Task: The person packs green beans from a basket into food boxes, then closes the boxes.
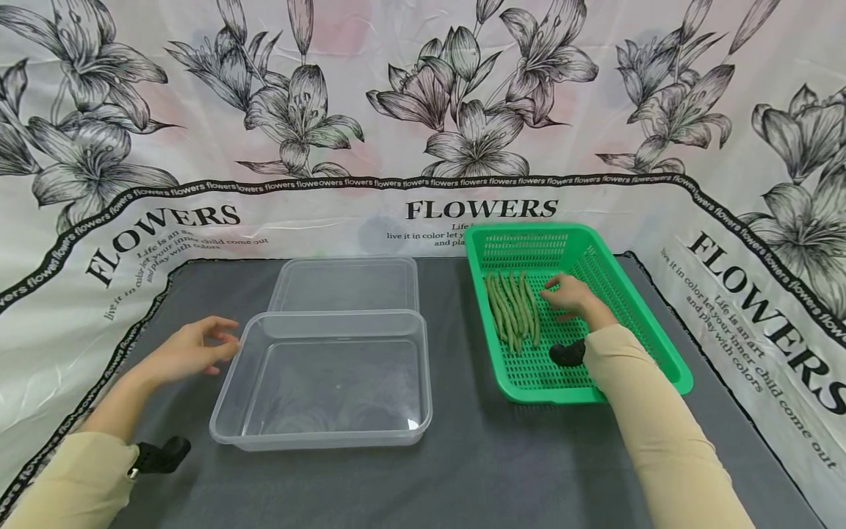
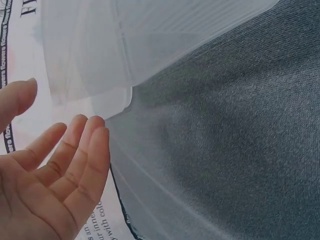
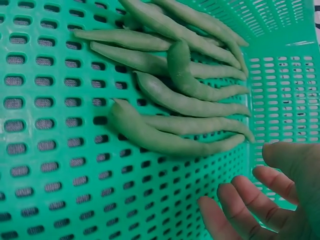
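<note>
Several green beans lie side by side along the left part of a green plastic basket. My right hand is inside the basket, just right of the beans. In the right wrist view its fingers are spread near the bean ends, with nothing held. A clear plastic container stands on the left with no lid on it. My left hand is beside its left rim, fingers relaxed; whether a fingertip touches the rim I cannot tell. The left wrist view shows that palm holding nothing.
A clear flat lid lies behind the container, partly hidden by its back rim. Grey cloth covers the table. A white floral sheet rises at the back and both sides.
</note>
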A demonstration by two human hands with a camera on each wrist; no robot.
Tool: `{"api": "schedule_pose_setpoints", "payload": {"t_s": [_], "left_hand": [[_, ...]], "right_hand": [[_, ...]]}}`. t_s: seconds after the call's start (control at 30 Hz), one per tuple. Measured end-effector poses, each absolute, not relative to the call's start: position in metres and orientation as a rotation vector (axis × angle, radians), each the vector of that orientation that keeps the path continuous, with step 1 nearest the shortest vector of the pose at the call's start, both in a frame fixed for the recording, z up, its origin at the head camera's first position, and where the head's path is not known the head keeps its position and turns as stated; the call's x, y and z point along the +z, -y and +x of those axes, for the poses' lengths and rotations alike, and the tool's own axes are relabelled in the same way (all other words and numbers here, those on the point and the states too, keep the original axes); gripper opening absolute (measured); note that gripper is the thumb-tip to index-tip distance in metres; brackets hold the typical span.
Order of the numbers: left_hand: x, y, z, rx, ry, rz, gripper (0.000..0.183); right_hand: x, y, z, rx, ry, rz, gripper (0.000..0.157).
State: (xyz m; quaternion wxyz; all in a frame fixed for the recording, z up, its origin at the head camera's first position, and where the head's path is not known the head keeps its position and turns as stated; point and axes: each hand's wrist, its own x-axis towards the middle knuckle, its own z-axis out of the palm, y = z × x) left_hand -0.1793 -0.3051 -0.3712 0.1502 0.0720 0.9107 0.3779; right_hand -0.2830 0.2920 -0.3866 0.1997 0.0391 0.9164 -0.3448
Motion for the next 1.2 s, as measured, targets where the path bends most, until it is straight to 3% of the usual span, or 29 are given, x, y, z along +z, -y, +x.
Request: {"api": "schedule_pose_setpoints", "payload": {"t_s": [0.8, 1.0, 1.2], "left_hand": [[-0.378, 0.300, -0.178, 1.205, -2.505, 0.134, 0.053], [-0.379, 0.301, -0.177, 1.231, -2.482, 0.128, 0.053], [-0.381, 0.302, -0.178, 1.235, -2.471, 0.116, 0.053]], "right_hand": [[-0.410, -0.282, -0.293, -0.979, -2.566, 0.106, 0.043], [-0.413, -0.278, -0.295, -0.893, -2.603, 0.145, 0.012], [-0.417, -0.281, -0.300, -0.865, -2.596, 0.145, 0.035]]}}
